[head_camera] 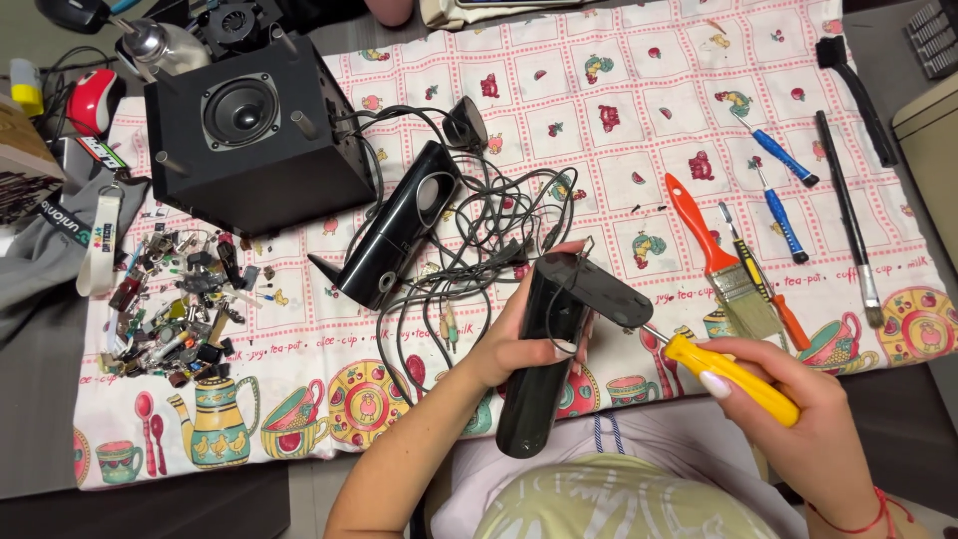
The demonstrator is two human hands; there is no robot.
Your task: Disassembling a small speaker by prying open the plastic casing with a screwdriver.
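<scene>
Now the left hand clamps the black speaker while the right hand's closed grip works the yellow screwdriver at its back, calling for steady turning.

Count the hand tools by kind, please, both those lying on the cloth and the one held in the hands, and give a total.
Screwdrivers: 4, the yellow-handled screwdriver in the right hand, two blue ones, and an orange one.
Brushes: 3, an orange-handled paintbrush, a thin black brush, and a black brush at the cloth's edge.
Total: 7
</scene>
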